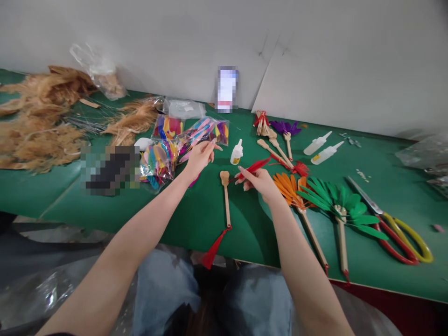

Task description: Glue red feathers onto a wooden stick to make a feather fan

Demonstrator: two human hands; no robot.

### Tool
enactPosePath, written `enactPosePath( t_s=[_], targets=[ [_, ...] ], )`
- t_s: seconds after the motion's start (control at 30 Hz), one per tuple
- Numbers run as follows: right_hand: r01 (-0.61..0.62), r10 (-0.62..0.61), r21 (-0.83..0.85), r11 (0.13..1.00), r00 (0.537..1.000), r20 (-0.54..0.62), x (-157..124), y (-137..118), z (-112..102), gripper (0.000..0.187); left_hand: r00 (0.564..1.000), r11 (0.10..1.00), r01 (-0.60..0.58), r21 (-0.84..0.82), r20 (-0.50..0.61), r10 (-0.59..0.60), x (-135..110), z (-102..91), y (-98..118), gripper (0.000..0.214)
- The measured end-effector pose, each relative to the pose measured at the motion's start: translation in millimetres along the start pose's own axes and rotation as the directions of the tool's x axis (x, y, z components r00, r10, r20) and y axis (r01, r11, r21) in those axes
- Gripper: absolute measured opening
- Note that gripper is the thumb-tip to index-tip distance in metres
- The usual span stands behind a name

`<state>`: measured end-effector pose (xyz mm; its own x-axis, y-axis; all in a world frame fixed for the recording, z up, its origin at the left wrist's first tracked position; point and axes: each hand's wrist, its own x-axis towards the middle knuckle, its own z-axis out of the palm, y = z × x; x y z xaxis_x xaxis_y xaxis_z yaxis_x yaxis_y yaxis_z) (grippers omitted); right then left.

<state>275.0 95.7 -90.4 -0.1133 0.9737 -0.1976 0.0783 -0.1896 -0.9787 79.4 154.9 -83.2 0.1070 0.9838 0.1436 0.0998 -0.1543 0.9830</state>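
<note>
1. Right hand [261, 183]: fingers pinched shut on a few red feathers [255, 167], tips fanning up and left above the green felt-covered table [217, 214].
2. Left hand [200, 157]: fingers loosely extended, fingertips on a clear plastic bag of multicoloured feathers [203, 133]. Can't tell whether it grips the bag or a feather.
3. Between the hands: a bare wooden fan handle with a red tassel [226, 200] lies flat on the table, rounded head near the red feathers, tassel hanging over the front edge.
4. Just behind the right hand: small white glue bottle [237, 152], upright.
5. Right of the right hand: finished orange feather fan [292, 191], then green feather fan [338, 205], side by side, handles toward the table edge.
6. Further right: large scissors with red and yellow handles [392, 224], flat.
7. Back of table: purple feather fan [285, 128], spare wooden handles, two more white squeeze bottles [322, 148].
8. Far left: piles of tan feathers [38, 126].
</note>
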Motion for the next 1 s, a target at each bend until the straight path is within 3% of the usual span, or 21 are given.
enactPosePath(
  t_s=[0.37, 0.5, 0.6, 0.77, 0.9, 1.0],
  targets=[
    [0.052, -0.055, 0.091, 0.994, 0.998, 0.033, 2, 2, 1, 0.035, 0.988, 0.982, -0.021, 0.188, 0.153, -0.009, -7, 3.4, 6, 0.036],
    [0.091, -0.094, 0.103, 0.990, 0.995, 0.020, 2, 3, 1, 0.036, 0.973, 0.932, -0.146, 0.331, 0.217, 0.075, -12, 6.3, 12, 0.034],
    [0.128, -0.132, 0.133, 0.983, 0.991, 0.015, 3, 3, 2, 0.035, 0.946, 0.881, -0.241, 0.406, 0.302, 0.120, -16, 7.3, 17, 0.027],
    [0.148, -0.151, 0.158, 0.976, 0.989, 0.008, 2, 2, 6, 0.033, 0.867, 0.872, -0.261, 0.414, 0.498, 0.023, -20, 8.2, 17, 0.024],
    [0.134, -0.137, 0.164, 0.977, 0.991, 0.007, 1, -1, 9, 0.036, 0.824, 0.895, -0.243, 0.374, 0.566, -0.014, -19, 7.8, 15, 0.022],
    [0.163, -0.160, 0.107, 0.981, 0.986, -0.039, 1, -2, 9, 0.040, 0.825, 0.898, -0.217, 0.382, 0.563, -0.040, -18, 6.4, 18, 0.022]
  ],
)
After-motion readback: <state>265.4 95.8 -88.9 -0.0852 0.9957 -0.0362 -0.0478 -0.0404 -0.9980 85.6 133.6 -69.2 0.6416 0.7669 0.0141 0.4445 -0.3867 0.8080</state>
